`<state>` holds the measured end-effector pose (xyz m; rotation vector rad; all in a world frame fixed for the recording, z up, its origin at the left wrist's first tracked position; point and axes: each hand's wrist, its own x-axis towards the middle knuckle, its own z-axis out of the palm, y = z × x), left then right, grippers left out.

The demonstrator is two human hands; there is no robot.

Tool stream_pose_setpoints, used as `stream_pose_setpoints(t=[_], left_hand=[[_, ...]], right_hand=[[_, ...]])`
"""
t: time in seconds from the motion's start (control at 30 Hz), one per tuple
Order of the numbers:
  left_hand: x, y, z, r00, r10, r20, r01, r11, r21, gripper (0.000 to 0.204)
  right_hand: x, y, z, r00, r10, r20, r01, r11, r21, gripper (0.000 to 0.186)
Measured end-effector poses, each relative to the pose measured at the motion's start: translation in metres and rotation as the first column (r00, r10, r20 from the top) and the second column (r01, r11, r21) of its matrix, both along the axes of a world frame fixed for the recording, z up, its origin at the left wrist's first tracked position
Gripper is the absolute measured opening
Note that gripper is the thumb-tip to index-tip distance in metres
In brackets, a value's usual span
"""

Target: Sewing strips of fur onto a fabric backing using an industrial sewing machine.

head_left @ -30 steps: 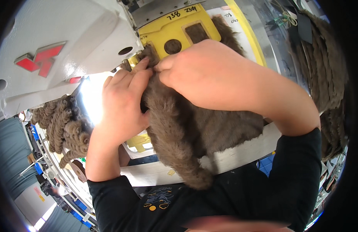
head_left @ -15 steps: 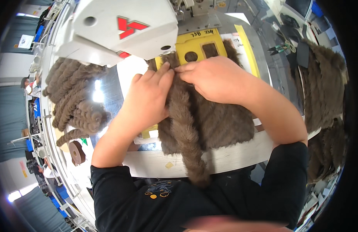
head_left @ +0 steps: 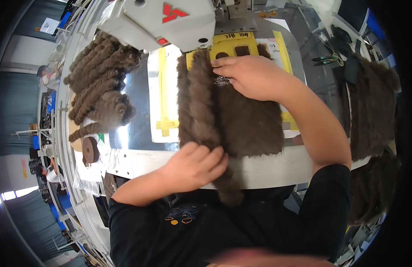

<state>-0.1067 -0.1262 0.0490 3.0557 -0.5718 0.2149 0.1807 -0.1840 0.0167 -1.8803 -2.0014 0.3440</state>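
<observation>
Across the worktable's (head_left: 277, 173) near edge, brown fur strip (head_left: 200, 98) lies lengthwise over fur panel (head_left: 252, 124), near end hanging past. Left hand (head_left: 193, 167): fingers curled on the strip, close to that edge. Right hand (head_left: 257, 78): fingers outstretched, resting at yellow template (head_left: 235, 40), no grasp evident. Looks partway: strip lined up, far end near sewing machine head (head_left: 170, 24); overhanging part not yet on the surface. Stitching: cannot tell. More fur strips (head_left: 99, 75) heaped leftward, untouched.
</observation>
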Motion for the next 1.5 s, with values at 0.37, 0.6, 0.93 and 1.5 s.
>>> stream_pose_setpoints(t=[0.37, 0.6, 0.93, 1.5], left_hand=[[-0.124, 0.075, 0.002, 0.581, 0.790, 0.195, -0.023, 0.255, -0.967, 0.049], [-0.151, 0.070, 0.001, 0.300, 0.952, 0.059, 0.218, -0.008, -0.976, 0.034], [-0.137, 0.027, 0.033, 0.428, 0.904, 0.011, 0.322, -0.141, -0.936, 0.042], [-0.160, 0.046, 0.058, 0.710, 0.638, 0.297, -0.255, 0.627, -0.736, 0.060]], right_hand=[[-0.023, 0.002, -0.005, 0.999, 0.029, -0.033, -0.028, 0.999, 0.034, 0.037], [-0.059, 0.010, 0.017, 0.999, -0.030, 0.017, 0.028, 0.994, 0.104, 0.034], [-0.190, 0.043, 0.051, 0.965, 0.245, 0.097, -0.250, 0.734, 0.632, 0.049], [-0.201, 0.042, 0.080, 0.892, 0.452, 0.033, -0.423, 0.805, 0.416, 0.013]])
